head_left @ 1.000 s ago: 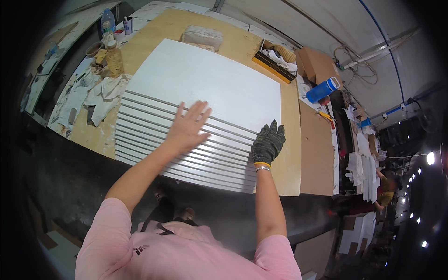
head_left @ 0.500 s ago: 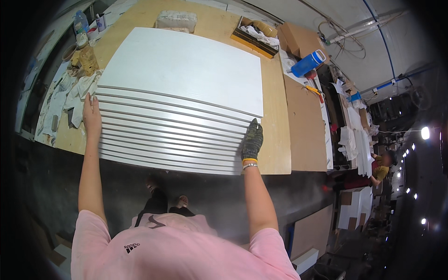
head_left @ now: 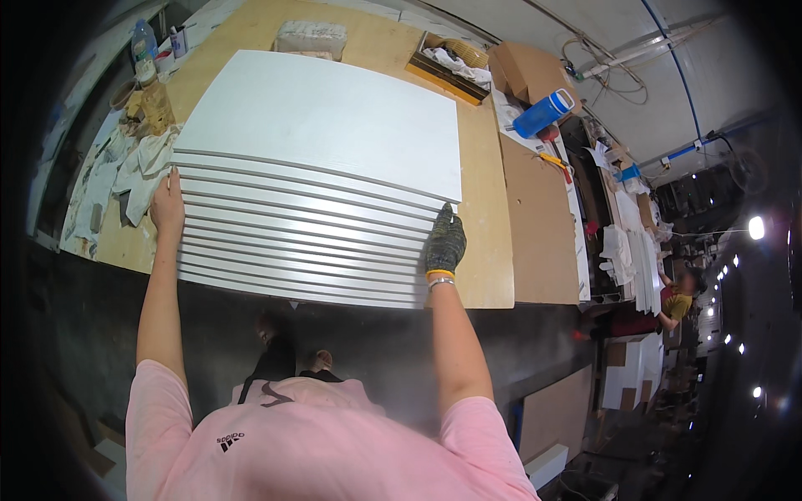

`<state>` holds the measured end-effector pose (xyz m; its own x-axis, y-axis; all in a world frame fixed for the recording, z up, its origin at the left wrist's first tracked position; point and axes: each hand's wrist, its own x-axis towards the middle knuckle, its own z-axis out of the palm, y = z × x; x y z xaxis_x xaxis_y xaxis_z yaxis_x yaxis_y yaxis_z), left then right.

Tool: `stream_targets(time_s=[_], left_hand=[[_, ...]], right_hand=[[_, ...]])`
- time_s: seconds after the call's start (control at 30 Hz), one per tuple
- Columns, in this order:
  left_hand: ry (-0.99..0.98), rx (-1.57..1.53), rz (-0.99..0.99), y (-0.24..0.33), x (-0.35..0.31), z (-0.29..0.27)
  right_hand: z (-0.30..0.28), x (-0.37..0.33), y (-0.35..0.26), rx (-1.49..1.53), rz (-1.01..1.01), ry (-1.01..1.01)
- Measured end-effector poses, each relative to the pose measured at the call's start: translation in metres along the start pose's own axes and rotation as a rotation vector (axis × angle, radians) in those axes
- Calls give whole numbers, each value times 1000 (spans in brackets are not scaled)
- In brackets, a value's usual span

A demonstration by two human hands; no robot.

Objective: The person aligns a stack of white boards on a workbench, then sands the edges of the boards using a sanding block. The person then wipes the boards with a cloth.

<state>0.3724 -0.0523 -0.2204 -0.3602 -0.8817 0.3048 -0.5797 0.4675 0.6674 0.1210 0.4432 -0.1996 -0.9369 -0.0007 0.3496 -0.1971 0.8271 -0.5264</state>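
Note:
White flat panels lie in a stack on the wooden table, the lower ones fanned toward me in overlapping strips with grey edges. My bare left hand is closed at the left edge of the fanned panels, fingers pointing away from me. At the right edge, my right hand in a dark knitted glove with a yellow cuff grips the panel sides, its fingertips near the top panel's corner. The undersides of both hands are hidden, so which single panel each one holds does not show.
Rags and jars crowd the table's left end. A white block and a tray with a basket stand at the far side. A blue bottle lies at the right. Another person works farther right.
The fingers of my left hand have drawn together at the panel edge. My right hand stays at the right edge. The whole view has shifted slightly.

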Motion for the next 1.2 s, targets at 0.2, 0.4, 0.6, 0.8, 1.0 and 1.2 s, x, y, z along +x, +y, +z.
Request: stream_targets(time_s=[0.2,0.4,0.6,0.8,1.0,1.2], left_hand=[[-28,-79,-9,-23,9,7],[-107,-82,-6,-1,0,16],[49,-439,-47,-32,8,-20],[204,194,-220,-139,59,-79],[13,299,-289,-115,72,-59],[-70,-85,-209,-191,105,-45]], right_hand=[[10,9,23,-273,-315,7],[30,-9,52,92,-180,-74],[37,-9,72,-516,-233,-164],[0,-14,-2,-1145,-86,-572],[8,-12,72,-504,-90,-223],[20,11,115,-361,-177,-132]])
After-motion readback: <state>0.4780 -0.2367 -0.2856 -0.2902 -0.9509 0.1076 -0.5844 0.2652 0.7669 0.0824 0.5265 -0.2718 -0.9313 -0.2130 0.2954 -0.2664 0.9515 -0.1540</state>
